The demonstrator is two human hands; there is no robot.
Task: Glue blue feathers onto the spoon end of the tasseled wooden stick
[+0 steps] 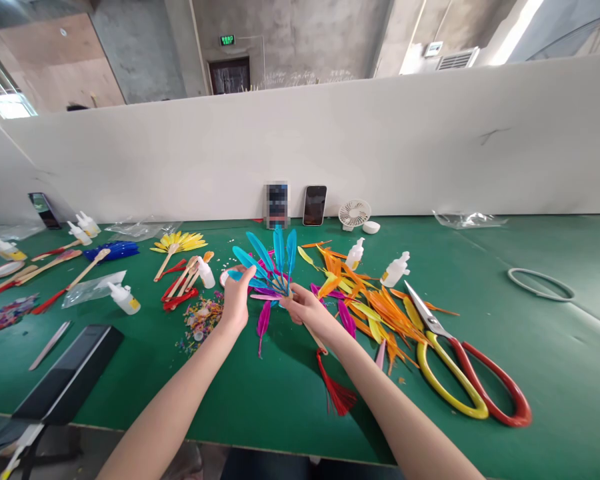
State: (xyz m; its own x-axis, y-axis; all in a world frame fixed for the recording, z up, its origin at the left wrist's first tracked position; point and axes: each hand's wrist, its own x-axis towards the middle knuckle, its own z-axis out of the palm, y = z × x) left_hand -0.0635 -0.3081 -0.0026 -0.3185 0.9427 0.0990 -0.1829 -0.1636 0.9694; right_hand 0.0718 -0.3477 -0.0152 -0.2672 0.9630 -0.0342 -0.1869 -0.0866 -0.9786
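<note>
My right hand (305,308) is closed round the wooden handle of a feather fan, near where its feathers meet. Blue feathers (279,250) spread upward from the fan, and a red tassel (337,390) hangs from the handle's lower end. At the fan's left side my left hand (237,303) pinches a blue feather between thumb and fingers. Magenta feathers (263,327) lie behind and below the fan. Just right of my hands is a loose heap of orange feathers (395,310) mixed with yellow ones. Parts of the handle are hidden by my right fingers.
Large scissors (450,353) with red and yellow grips lie at the right. Glue bottles (395,269) stand at the back right. A yellow feather fan (180,241), tasselled wooden sticks (185,280), colourful bits (203,317) and a black box (70,373) are on the left.
</note>
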